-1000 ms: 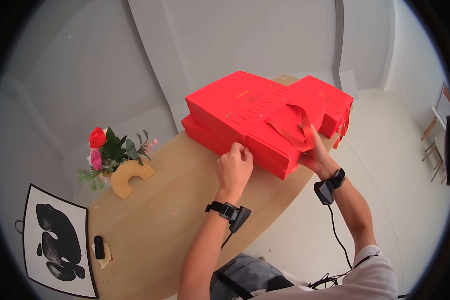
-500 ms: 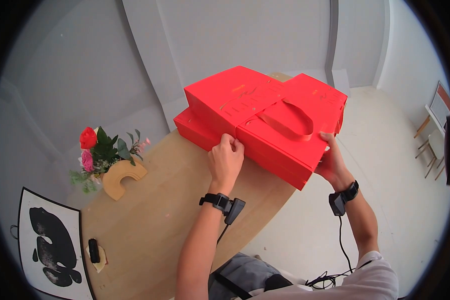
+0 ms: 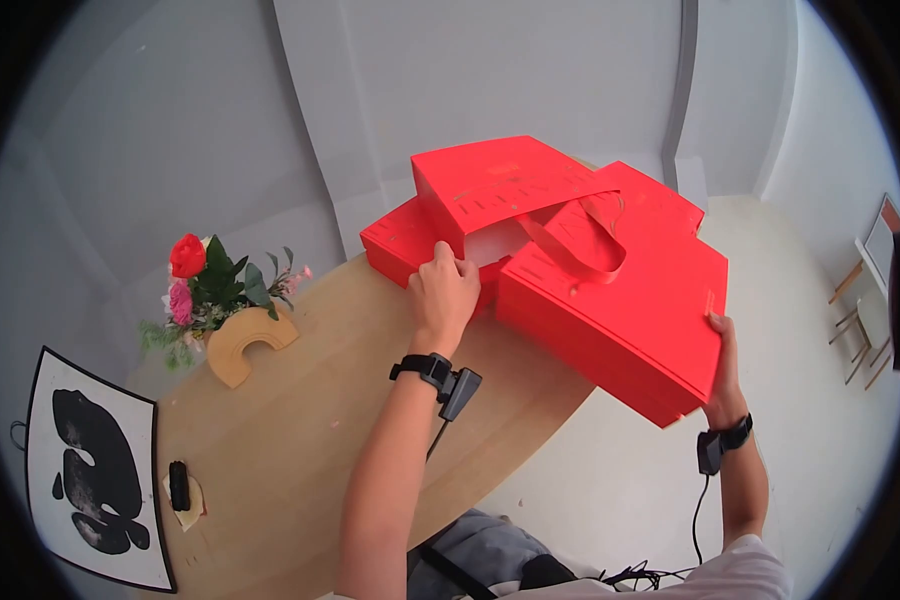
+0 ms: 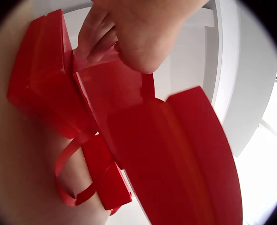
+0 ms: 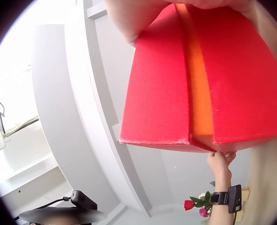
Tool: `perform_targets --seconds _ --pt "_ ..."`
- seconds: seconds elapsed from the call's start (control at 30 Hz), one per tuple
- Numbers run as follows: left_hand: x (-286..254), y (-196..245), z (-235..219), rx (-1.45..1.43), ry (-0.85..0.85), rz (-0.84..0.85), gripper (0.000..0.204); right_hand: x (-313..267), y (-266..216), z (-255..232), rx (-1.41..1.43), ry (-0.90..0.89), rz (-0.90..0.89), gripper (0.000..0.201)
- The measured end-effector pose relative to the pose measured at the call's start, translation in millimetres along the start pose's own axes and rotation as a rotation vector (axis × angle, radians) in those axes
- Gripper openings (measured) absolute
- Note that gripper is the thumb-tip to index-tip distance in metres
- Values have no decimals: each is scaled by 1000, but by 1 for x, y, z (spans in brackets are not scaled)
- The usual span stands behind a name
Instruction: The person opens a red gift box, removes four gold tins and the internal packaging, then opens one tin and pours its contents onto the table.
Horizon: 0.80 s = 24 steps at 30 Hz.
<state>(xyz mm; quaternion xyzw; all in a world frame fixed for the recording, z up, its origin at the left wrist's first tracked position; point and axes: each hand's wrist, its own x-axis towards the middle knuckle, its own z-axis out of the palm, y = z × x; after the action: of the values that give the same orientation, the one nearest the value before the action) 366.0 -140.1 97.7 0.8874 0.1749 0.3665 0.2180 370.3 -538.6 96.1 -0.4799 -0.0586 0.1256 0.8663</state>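
A red box on the wooden table stands split in two parts, the left part (image 3: 490,185) and the right part (image 3: 620,310), with a pale gap between them. My left hand (image 3: 443,300) has curled fingers pinching the near edge of the left part; in the left wrist view that hand (image 4: 138,33) is at the red edge. At the outer end of the right part, my right hand (image 3: 727,375) grips it, thumb on top. The right wrist view shows the hand (image 5: 190,11) over two red layers with an orange strip (image 5: 199,84) between. A red ribbon loop (image 3: 613,262) crosses the top.
Another red box (image 3: 395,240) lies beneath the left part, and one more (image 3: 670,200) is behind. Flowers (image 3: 205,280) with a yellow arch (image 3: 245,340), a black-and-white picture (image 3: 95,480) and a small black object (image 3: 179,487) are at the left. The right part overhangs the table's edge.
The right part has moved away from the left part, toward the lower right, with my right hand, and a gap has appeared between them. My left hand stays at the left part's edge.
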Motion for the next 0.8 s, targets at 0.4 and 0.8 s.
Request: perform_targets --seconds 0.4,0.8 --pt "12 -32 -6 -494 -171 -287 31 -75 8 -15 110 12 173 66" --pt "-35 -51 -100 -944 -743 -368 61 -119 25 18 125 -50 447 64"
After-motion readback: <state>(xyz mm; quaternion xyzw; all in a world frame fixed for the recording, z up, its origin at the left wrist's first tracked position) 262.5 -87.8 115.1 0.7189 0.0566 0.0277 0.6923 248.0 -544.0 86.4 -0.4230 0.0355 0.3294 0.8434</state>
